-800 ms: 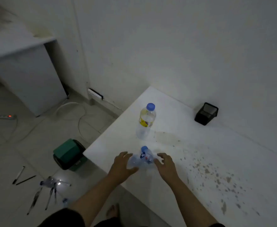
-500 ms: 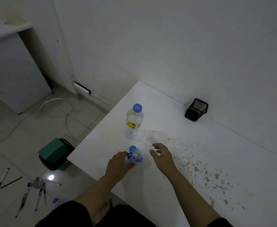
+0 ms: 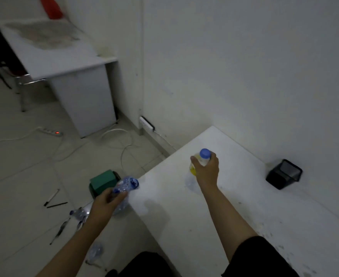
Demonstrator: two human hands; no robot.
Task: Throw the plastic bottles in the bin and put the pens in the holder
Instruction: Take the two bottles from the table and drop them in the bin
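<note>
A person's left hand (image 3: 104, 202) grips a crushed bottle (image 3: 124, 186) past the bench (image 3: 184, 216) edge, above the green bin (image 3: 102, 181). Their right hand (image 3: 207, 170) clasps an upright bottle (image 3: 199, 161) on the bench. Pens (image 3: 53, 200) lie on the floor.

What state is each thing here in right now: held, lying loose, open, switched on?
Left hand: closed around the crushed bottle.
Crushed bottle: capped, held out past the table edge.
Right hand: gripping the yellow-label bottle.
Yellow-label bottle: capped, upright on the table.
Green bin: on the floor; opening not visible.
Pen holder: tilted, looks empty.
Pens: scattered on the floor.
Power strip: red light on.
</note>
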